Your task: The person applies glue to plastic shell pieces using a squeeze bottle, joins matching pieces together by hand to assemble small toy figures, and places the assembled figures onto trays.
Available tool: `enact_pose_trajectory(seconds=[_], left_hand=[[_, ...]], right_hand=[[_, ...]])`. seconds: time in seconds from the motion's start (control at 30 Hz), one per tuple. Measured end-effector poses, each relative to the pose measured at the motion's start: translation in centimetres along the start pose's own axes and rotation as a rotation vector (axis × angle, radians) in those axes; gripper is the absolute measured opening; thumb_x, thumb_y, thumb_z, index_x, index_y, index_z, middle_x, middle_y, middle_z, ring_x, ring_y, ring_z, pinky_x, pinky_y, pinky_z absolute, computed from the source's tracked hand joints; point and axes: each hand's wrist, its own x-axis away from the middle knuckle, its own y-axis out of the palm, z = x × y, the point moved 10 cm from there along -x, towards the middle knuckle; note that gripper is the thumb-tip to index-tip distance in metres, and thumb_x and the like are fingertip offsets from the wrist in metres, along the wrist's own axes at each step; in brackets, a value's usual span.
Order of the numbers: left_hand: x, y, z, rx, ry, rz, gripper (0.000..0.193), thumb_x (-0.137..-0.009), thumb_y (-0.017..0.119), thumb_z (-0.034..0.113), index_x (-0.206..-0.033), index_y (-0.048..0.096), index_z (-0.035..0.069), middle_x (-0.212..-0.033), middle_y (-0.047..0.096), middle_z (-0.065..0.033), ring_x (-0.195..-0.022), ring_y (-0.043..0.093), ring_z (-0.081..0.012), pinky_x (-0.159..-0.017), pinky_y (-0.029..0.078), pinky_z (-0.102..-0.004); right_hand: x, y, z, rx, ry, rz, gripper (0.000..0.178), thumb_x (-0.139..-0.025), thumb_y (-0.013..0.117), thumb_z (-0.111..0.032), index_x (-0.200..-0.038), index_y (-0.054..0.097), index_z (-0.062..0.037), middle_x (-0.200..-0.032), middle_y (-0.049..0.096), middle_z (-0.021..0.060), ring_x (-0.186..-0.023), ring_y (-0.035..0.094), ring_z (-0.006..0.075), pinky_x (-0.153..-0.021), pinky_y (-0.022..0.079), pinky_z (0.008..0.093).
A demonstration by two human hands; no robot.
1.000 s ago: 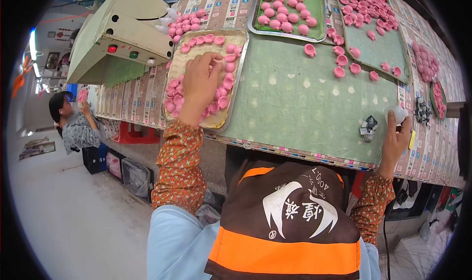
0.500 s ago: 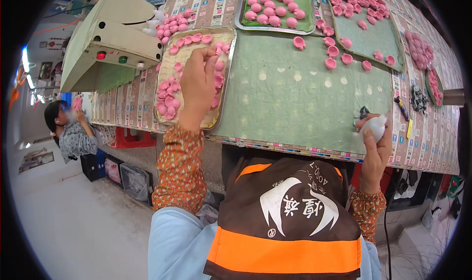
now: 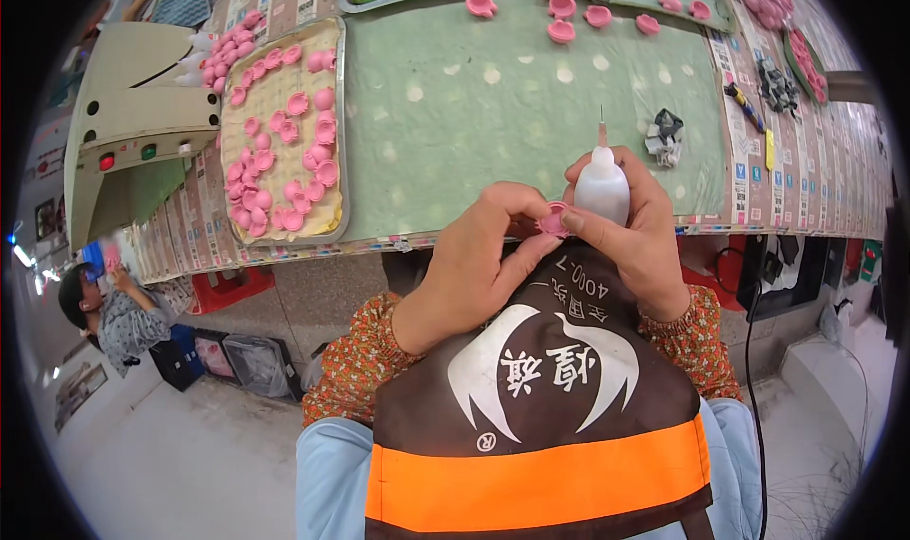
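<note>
Just past the table's front edge, my left hand (image 3: pixel 483 260) pinches a small pink cup-shaped piece (image 3: pixel 553 219) between thumb and fingers, its hollow side up. The thumb of my right hand (image 3: pixel 645 232) touches the same piece from the other side. In that right hand, a white squeeze bottle (image 3: pixel 603 187) with a thin needle tip stands upright, the needle pointing away from me. To the left lies a metal tray (image 3: pixel 343 142) lined with cream cloth, holding many pink cups and rounded pieces.
A beige machine (image 3: pixel 142 123) with coloured buttons stands at the left. Loose pink cups (image 3: pixel 561 32) lie on the green mat (image 3: pixel 445 132). A crumpled dark rag (image 3: pixel 665 137) and a knife-like tool (image 3: pixel 745 107) lie right. Another person (image 3: pixel 114 317) sits far left.
My left hand has left the tray with a pink piece and come to the middle. My right hand has brought the bottle in beside it. The view has shifted.
</note>
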Motion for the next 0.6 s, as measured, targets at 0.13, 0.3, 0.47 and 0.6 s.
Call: enact_pose_trajectory(seconds=[0.13, 0.3, 0.47, 0.6], left_hand=[[0.8, 1.7, -2.8, 0.374, -0.206, -0.046, 0.039, -0.093, 0.063, 0.003, -0.128, 0.044, 0.004, -0.117, 0.057, -0.0096, -0.101, 0.061, -0.0146, -0.087, 0.052, -0.0283], [2.1, 3.8, -5.0, 0.836, -0.453, -0.078, 0.042, -0.098, 0.058, 0.012, -0.137, 0.044, 0.006, -0.118, 0.058, -0.0045, -0.103, 0.058, -0.0117, -0.091, 0.049, -0.0264], [2.7, 4.9, -5.6, 1.056, -0.546, -0.072, 0.042, -0.101, 0.056, 0.021, -0.138, 0.045, 0.006, -0.119, 0.058, -0.0043, -0.101, 0.06, -0.0111, -0.091, 0.051, -0.0279], [3.1, 4.8, -6.1, 1.037, -0.569, -0.052, 0.042, -0.101, 0.056, 0.022, -0.139, 0.045, 0.006, -0.12, 0.058, -0.0046, -0.1, 0.06, -0.0111, -0.091, 0.052, -0.0283]], right_hand=[[0.7, -0.6, 1.1, 0.048, 0.032, 0.061, 0.033, -0.08, 0.076, -0.009, -0.106, 0.057, -0.0047, -0.09, 0.06, 0.0007, -0.079, 0.057, 0.0072, -0.069, 0.047, 0.0239], [1.5, -0.6, -0.2, 0.266, -0.027, 0.135, 0.034, -0.078, 0.076, -0.011, -0.105, 0.057, -0.0036, -0.086, 0.062, 0.0061, -0.076, 0.059, 0.0121, -0.068, 0.049, 0.0285], [2.1, -0.2, -1.9, 0.479, -0.227, 0.164, 0.033, -0.079, 0.076, -0.011, -0.105, 0.057, -0.0036, -0.088, 0.064, 0.0067, -0.077, 0.062, 0.0135, -0.069, 0.05, 0.0289], [2.4, 0.3, -2.3, 0.595, -0.299, 0.143, 0.031, -0.082, 0.075, -0.01, -0.106, 0.057, -0.0045, -0.091, 0.065, 0.0032, -0.08, 0.062, 0.01, -0.07, 0.05, 0.0259]])
